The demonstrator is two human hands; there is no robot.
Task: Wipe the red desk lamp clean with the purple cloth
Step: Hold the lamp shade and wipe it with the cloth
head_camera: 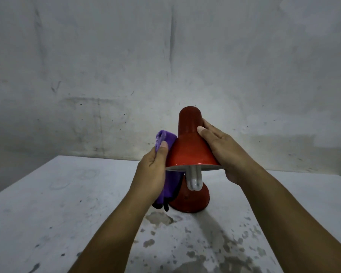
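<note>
Both forearms bare to the frame's lower edge; left hand [153,164] and right hand [222,148] ungloved, short nails, no sleeves visible.

The red desk lamp [191,148] hides its own neck behind the shade, and the shade's rim covers the top of the white bulb [194,180]. Left of the shade, the left hand [153,170] covers the middle of the purple cloth [165,138]; its fingers lie out of sight behind the cloth. Right of the shade, the right hand [222,146] wraps around, its fingertips hidden behind the lamp. The table [57,203] beneath the lamp is cut off at the frame's bottom and side edges
</note>
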